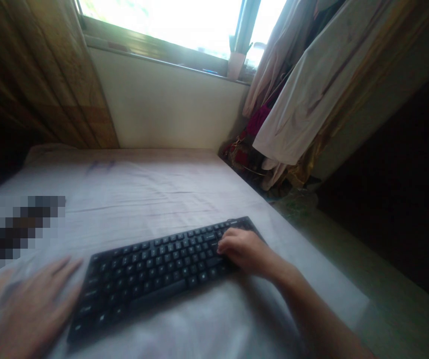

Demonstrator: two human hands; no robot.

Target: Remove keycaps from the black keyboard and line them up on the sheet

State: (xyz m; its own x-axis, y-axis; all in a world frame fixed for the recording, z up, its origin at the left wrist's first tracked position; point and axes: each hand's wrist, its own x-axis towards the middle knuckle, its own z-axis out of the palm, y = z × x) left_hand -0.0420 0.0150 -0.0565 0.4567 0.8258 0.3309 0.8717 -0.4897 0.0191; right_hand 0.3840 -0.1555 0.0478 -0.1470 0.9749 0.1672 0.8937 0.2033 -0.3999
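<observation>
A black keyboard (pixel 154 269) lies at a slant on the white sheet, its right end farther from me. Over its right-hand keys rests my right hand (pixel 242 249), fingers curled in and pressed together. Anything inside those fingers is hidden. My left hand (pixel 31 304), somewhat blurred, is beside the keyboard's left end with its fingers stretched out and apart. Its fingertips come close to the keyboard's edge; whether they touch it I cannot tell.
The sheet-covered bed (pixel 154 194) reaches back to the wall under a bright window. A pixelated patch (pixel 20 229) hides something at the left. Clothes (pixel 293 99) hang beyond the right edge, above the floor (pixel 349 249). A patterned curtain (pixel 50 75) hangs at the left.
</observation>
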